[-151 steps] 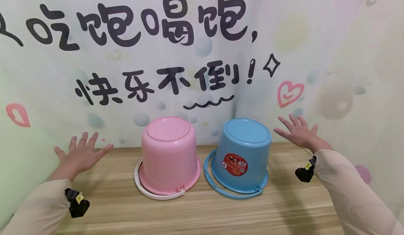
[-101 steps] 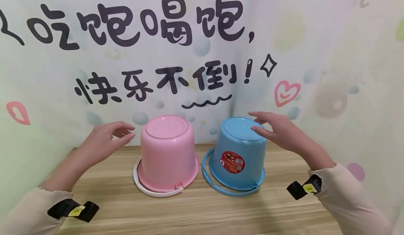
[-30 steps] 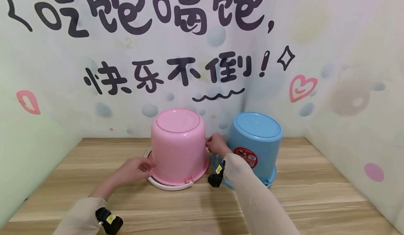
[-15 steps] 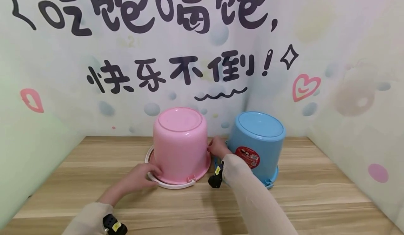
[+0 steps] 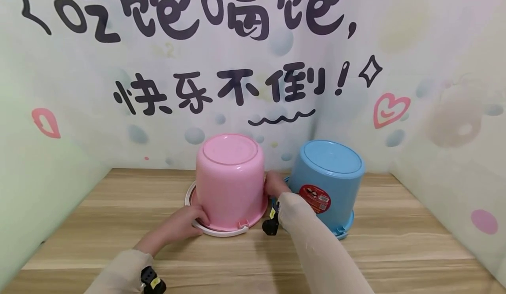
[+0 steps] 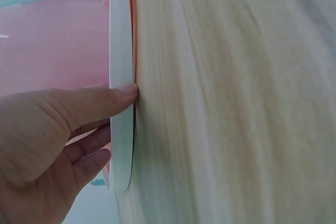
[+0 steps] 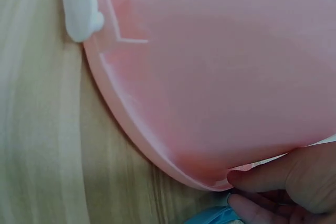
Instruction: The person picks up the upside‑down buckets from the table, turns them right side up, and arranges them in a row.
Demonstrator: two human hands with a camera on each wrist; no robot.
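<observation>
A pink bucket (image 5: 230, 188) stands upside down on the wooden table, its white handle (image 6: 121, 129) lying around the rim. My left hand (image 5: 183, 224) is at its lower left side; in the left wrist view the thumb crosses the handle and the fingers curl in behind it, gripping handle and rim. On the right side of the same bucket, my right hand (image 7: 310, 182) pinches the rim between thumb and fingers. Just right of that hand is an inverted blue bucket (image 5: 332, 180) with a red round label (image 5: 315, 198), partly hidden by my right forearm.
A white printed cloth wall (image 5: 221, 66) with black lettering rises behind the buckets, and side walls flank the wooden table (image 5: 99, 224). The blue handle (image 5: 341, 231) lies at the blue bucket's base. Each wrist carries a small black camera (image 5: 271, 221).
Both hands, spread apart in the air at first, have come down to the pink bucket's two sides. Lately the left has closed in on rim and handle. Both buckets still stand inverted.
</observation>
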